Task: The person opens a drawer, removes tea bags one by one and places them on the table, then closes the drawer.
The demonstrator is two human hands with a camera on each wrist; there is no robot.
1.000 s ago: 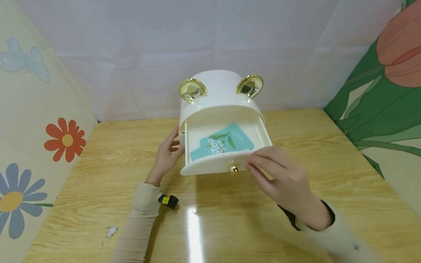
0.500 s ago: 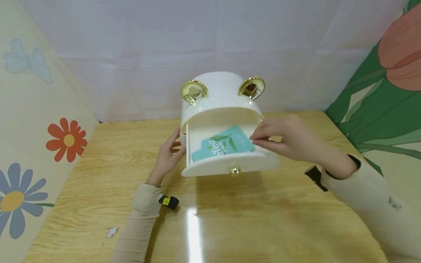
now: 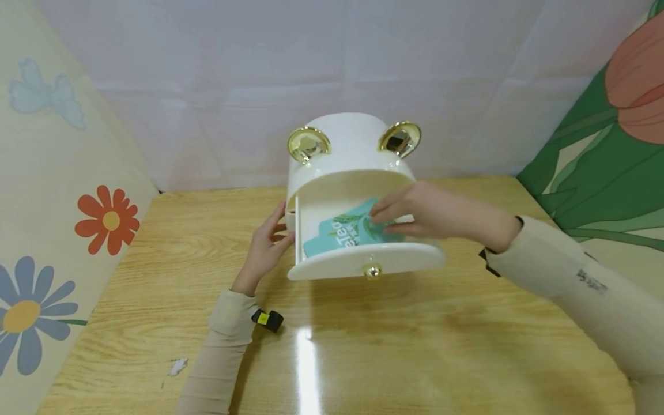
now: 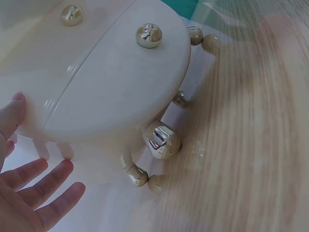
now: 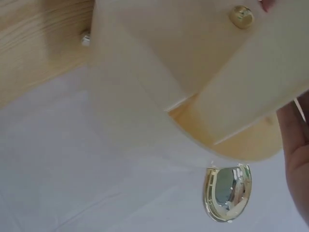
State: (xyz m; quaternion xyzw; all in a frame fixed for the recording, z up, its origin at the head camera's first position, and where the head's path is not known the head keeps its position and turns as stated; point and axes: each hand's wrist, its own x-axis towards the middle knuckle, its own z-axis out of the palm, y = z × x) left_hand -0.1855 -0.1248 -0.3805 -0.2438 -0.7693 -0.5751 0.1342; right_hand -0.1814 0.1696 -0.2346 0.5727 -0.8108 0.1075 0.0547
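A glossy white box (image 3: 349,141) with two gold ears stands on the table, its upper drawer (image 3: 332,262) pulled out. Inside the drawer lies a teal sachet (image 3: 337,233) printed with green leaves and white letters. My right hand (image 3: 422,210) reaches over the drawer's right side, fingertips on the sachet, thumb apart by its right edge. In the right wrist view, part of that hand (image 5: 295,154) shows behind the drawer wall. My left hand (image 3: 266,245) steadies the box's left side; in the left wrist view its fingers (image 4: 48,183) are spread and touch the white side.
A gold knob (image 3: 372,271) sits on the drawer front. The wooden table (image 3: 441,346) carries a small torn white patch (image 3: 178,366) at the front left. A white cloth (image 3: 233,104) hangs behind, with painted floral panels at both sides.
My right hand has left the drawer front's right end, risen over the drawer and moved left onto the sachet. The left hand and box stay nearly in place.
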